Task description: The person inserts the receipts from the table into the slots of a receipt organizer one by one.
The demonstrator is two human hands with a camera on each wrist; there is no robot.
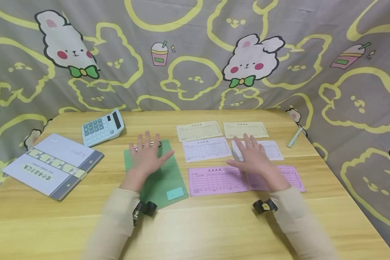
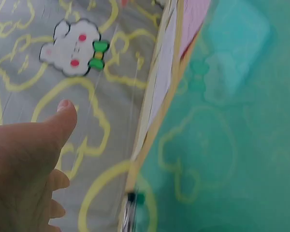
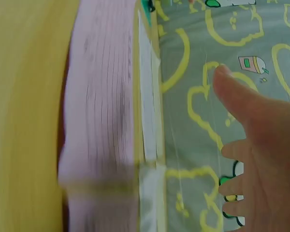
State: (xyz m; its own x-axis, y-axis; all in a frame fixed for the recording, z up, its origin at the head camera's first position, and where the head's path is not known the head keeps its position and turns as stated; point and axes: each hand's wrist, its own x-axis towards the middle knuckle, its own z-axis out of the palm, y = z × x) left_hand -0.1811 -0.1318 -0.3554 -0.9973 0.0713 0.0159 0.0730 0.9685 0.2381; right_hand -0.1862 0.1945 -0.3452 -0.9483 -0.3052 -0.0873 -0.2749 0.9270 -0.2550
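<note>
With fingers spread, my left hand (image 1: 147,155) is over a green clipboard (image 1: 162,177) that has a metal clip and a small teal label. My right hand (image 1: 254,159), fingers also spread, is over the right-hand column of printed slips, partly hiding a white slip (image 1: 273,150) and a pink slip (image 1: 290,177). Neither hand holds anything. To the left of that column lie another pink slip (image 1: 217,180), a white slip (image 1: 206,148) and a cream slip (image 1: 199,131). One more cream slip (image 1: 245,129) lies beyond my right fingertips. In both wrist views the thumb stands apart from the fingers.
A light blue calculator (image 1: 102,128) stands at the back left of the wooden table (image 1: 208,231). Left of the clipboard lies a pale journal book (image 1: 53,166). A pale green pen-like object (image 1: 294,137) rests near the right edge. Patterned grey cloth (image 1: 195,47) surrounds the table's back and sides.
</note>
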